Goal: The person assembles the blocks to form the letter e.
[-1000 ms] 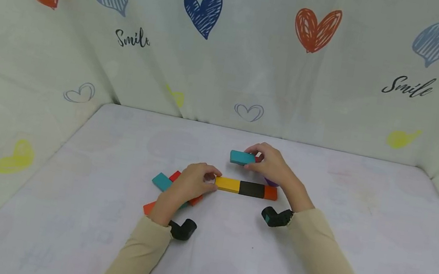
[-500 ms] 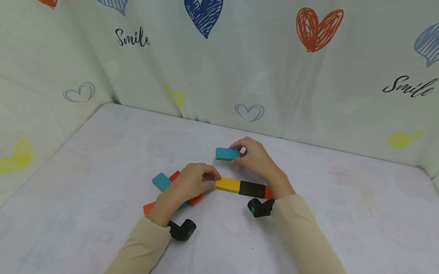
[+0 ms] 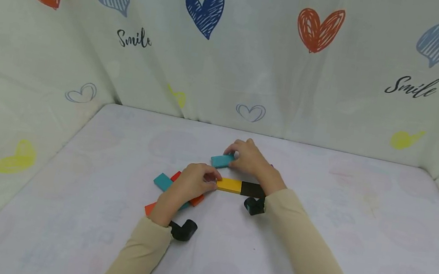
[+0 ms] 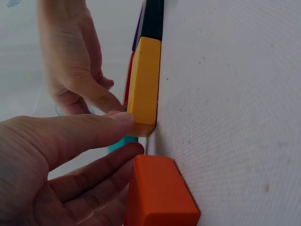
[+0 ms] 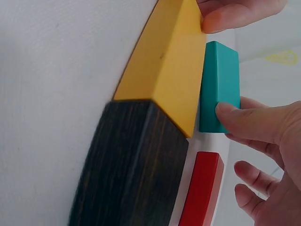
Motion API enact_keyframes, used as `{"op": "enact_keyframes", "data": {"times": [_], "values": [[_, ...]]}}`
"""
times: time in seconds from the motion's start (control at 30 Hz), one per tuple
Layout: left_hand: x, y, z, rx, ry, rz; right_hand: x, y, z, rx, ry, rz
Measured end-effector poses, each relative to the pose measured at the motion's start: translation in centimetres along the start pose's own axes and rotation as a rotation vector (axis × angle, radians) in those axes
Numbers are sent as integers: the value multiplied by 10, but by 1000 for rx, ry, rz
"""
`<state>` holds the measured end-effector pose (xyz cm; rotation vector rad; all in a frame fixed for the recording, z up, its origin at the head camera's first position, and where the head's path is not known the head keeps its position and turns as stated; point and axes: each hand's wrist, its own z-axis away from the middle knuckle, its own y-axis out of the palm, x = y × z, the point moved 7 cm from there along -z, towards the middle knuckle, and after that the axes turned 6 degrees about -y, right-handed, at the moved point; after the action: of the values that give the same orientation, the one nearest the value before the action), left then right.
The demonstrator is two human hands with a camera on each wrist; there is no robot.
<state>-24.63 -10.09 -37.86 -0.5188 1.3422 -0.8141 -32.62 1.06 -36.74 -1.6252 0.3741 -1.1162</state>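
Note:
In the head view my right hand pinches a teal block between thumb and fingers, behind a row of blocks on the table. The right wrist view shows this teal block beside the yellow block, with a red block near it. My left hand holds the left end of the yellow block with thumb and fingertips. A black block adjoins the yellow one on the right; my right wrist hides the row's far right end. An orange block lies close below my left fingers.
Several loose blocks lie under and left of my left forearm, among them a teal block, a red block and an orange block. A white cloth covers the table; a curtain printed with hearts hangs behind.
My right hand has moved left with the teal block, then slightly toward the row, turning the block a little. The left hand stays at the yellow block's end.

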Motion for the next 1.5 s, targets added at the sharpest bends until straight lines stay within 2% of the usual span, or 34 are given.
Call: {"op": "enact_keyframes", "data": {"times": [0.27,0.4,0.5,0.67,0.97,1.3,1.5], "values": [[0,1,0,2,-1,-14,0,2,-1,40,3,158],[-1,1,1,5,-7,-18,-1,3,1,39,4,182],[-1,1,1,6,-6,-21,-3,2,3,17,-6,147],[-2,0,1,-2,3,-24,-6,-3,10,-34,-6,24],[-2,3,0,5,-11,-32,-12,-21,29,-107,44,-201],[-3,3,1,-8,-24,-30,-18,-41,72,-243,94,-244],[-2,2,2,-22,-33,-35,-27,-44,98,-294,122,-248]]}}
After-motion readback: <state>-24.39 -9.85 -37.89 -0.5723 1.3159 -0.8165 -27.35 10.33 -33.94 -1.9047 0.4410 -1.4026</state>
